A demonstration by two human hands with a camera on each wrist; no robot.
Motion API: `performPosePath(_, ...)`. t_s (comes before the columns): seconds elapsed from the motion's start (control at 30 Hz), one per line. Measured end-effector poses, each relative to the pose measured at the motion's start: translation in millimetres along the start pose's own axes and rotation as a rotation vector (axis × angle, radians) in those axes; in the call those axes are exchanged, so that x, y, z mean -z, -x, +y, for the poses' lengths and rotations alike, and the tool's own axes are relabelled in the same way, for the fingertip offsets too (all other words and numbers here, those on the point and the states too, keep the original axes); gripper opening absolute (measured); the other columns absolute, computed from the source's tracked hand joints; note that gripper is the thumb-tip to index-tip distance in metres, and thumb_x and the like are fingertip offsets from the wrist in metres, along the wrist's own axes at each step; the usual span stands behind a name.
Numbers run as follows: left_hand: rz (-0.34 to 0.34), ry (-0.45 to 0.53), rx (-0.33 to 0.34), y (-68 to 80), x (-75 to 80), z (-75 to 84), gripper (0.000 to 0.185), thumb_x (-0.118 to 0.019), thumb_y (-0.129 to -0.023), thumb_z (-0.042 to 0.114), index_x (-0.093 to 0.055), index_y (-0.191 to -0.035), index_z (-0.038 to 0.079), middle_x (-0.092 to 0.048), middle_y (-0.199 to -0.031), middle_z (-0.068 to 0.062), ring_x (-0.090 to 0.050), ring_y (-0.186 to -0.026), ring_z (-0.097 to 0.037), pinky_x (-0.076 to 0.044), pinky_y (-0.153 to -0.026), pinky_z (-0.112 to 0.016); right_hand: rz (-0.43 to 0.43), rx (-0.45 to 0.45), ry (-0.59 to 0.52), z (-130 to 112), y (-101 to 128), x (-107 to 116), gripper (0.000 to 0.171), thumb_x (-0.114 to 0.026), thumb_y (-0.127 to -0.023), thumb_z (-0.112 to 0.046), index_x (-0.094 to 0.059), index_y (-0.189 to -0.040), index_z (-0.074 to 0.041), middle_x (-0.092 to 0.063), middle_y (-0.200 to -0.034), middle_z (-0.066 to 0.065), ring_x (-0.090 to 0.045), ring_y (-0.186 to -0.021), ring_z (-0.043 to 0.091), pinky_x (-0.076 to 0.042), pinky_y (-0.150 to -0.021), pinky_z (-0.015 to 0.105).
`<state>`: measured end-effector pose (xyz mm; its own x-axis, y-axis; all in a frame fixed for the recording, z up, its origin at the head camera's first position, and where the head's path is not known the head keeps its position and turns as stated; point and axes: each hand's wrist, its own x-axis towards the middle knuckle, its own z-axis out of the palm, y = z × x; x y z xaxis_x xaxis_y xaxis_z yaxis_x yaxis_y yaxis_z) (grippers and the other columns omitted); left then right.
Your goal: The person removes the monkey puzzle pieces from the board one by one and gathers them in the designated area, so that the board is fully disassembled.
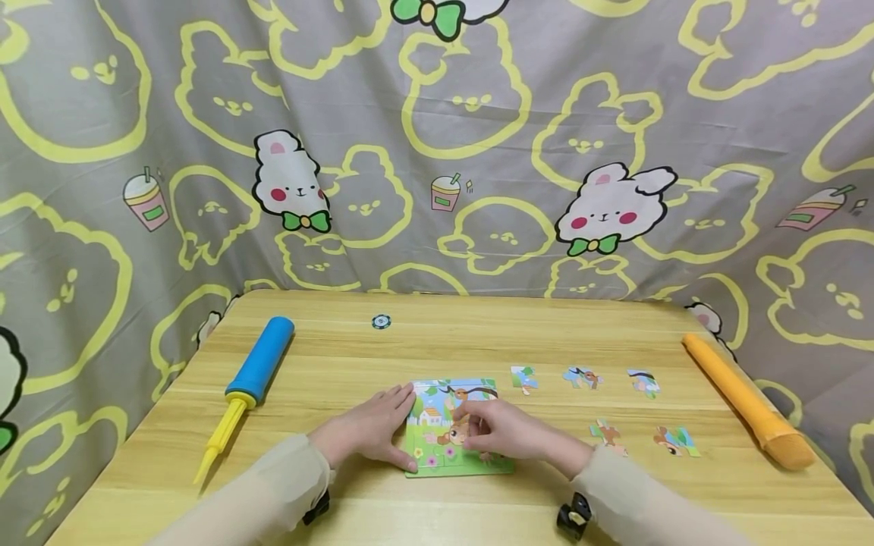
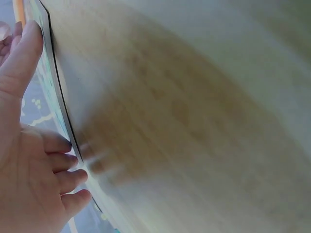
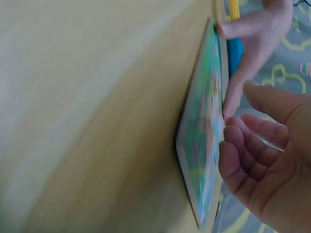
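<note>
A square jigsaw puzzle board point(image 1: 429, 446) with a bright cartoon picture lies flat on the wooden table. My left hand point(image 1: 372, 426) rests at its left edge, thumb toward the near corner and fingers toward the far corner. In the left wrist view that left hand point(image 2: 36, 179) has its fingertips right at the board's edge. Over the right part of the board is my right hand point(image 1: 508, 432), its fingers bent. The right wrist view shows the right hand point(image 3: 272, 160) with loosely curled fingers, thumb apart from them and nothing between, fingertips close over the puzzle surface point(image 3: 206, 126).
Loose jigsaw pieces point(image 1: 583, 378) lie in two rows right of the board. A blue and yellow hand pump point(image 1: 262, 364) is at the left, an orange tapered tube point(image 1: 747, 402) at the right. A round chip point(image 1: 381, 321) sits near the back edge, before a patterned curtain point(image 1: 382, 114).
</note>
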<state>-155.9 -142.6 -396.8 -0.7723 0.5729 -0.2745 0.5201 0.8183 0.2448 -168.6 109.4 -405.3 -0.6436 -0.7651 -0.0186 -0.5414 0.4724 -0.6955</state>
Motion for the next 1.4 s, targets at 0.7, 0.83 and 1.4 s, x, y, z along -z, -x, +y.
performPosePath(0.7,0.025,-0.022,-0.001,-2.0,-0.4,0.8,0.107,-0.067,-0.069,0.063,-0.027,-0.142,-0.005,-0.02,-0.148,-0.021,-0.018,-0.135,-0.034,-0.018,-0.108,-0.047,-0.06,-0.037,0.254,-24,-32,-29,0.05,-0.073,-0.08,-0.017,-0.055,-0.123,0.0,-0.046,-0.065,-0.012,-0.041,-0.056,0.001,-0.039,-0.054,0.016)
performPosePath(0.83,0.025,-0.022,0.008,-1.3,-0.1,1.8,0.107,-0.068,-0.068,0.062,-0.027,-0.141,-0.006,-0.02,-0.148,-0.021,-0.019,-0.135,-0.034,-0.019,-0.108,-0.047,-0.075,-0.057,0.281,-26,-34,-30,0.051,-0.072,-0.08,-0.019,-0.055,-0.125,-0.001,-0.046,-0.066,-0.012,-0.041,-0.056,0.002,-0.038,-0.054,0.017)
performPosePath(1.4,0.014,-0.015,0.012,-0.9,0.7,3.7,0.108,-0.069,-0.068,0.059,-0.026,-0.141,-0.008,-0.019,-0.148,-0.022,-0.018,-0.135,-0.035,-0.018,-0.108,-0.046,-0.02,-0.018,0.291,-24,-33,-30,0.043,-0.074,-0.077,-0.019,-0.058,-0.115,-0.006,-0.047,-0.065,-0.014,-0.044,-0.056,0.0,-0.04,-0.055,0.016)
